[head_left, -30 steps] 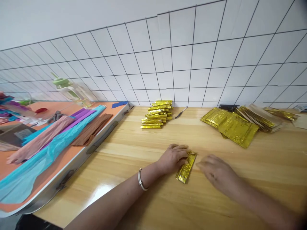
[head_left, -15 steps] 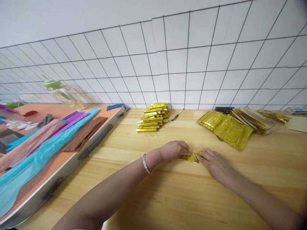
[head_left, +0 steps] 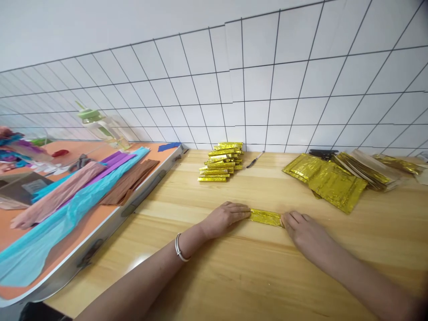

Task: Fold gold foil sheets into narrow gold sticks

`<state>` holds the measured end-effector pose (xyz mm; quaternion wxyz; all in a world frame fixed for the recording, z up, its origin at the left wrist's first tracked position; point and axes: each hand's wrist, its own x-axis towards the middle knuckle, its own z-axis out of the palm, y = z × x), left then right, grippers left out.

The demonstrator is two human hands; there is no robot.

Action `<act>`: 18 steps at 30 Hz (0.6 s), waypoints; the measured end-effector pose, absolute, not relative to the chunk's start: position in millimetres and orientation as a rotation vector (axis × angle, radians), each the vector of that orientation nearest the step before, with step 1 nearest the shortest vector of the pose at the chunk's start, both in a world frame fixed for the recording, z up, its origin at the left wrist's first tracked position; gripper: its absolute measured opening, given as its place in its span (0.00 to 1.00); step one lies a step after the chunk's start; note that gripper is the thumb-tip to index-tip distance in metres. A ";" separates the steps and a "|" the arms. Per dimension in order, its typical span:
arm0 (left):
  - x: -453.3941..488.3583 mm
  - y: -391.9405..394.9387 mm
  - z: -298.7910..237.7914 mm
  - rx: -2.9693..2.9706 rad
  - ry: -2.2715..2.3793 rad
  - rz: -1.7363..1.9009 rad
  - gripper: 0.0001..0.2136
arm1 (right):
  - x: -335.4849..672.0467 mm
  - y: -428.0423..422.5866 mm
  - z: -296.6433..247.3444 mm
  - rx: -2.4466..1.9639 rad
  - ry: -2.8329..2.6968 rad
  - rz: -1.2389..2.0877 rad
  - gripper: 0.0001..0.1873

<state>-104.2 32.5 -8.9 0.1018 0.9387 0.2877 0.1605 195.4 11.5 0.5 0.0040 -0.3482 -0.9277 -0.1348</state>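
Observation:
A folded strip of gold foil paper (head_left: pixel 266 217) lies on the wooden table between my two hands. My left hand (head_left: pixel 227 217) has its fingers pressed together on the strip's left end. At the right end, my right hand (head_left: pixel 298 226) grips the strip with curled fingers; the thumb is mostly hidden. Beyond my left hand is a stack of narrow folded gold strips (head_left: pixel 222 162). Flat gold foil sheets (head_left: pixel 337 185) lie fanned out past my right hand.
A pen (head_left: pixel 255 160) lies near the tiled wall (head_left: pixel 257 80). On the left, an orange-topped board (head_left: pixel 63 267) with a raised edge carries crepe paper strips in blue (head_left: pixel 83 209), brown (head_left: pixel 129 183) and other colours, plus a bottle with a green lid (head_left: pixel 102 127).
My left hand has slid left along the gold strip, leaving more of it uncovered. My right hand stays at its right end. The whole view has shifted slightly.

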 end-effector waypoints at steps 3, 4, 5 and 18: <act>-103.1 25.3 -2.5 2.849 0.903 0.348 0.20 | 189.1 7.6 -4.7 -1.098 -2.897 -0.498 0.20; -102.5 24.0 -0.4 2.869 0.909 0.322 0.21 | 186.4 6.3 -7.0 -1.105 -2.881 -0.512 0.20; -101.7 23.4 1.4 2.889 0.903 0.299 0.20 | 183.6 5.4 -9.3 -1.113 -2.862 -0.512 0.20; -97.3 26.4 3.3 2.942 0.865 0.329 0.15 | 231.2 16.3 -13.5 -1.019 -2.734 0.058 0.25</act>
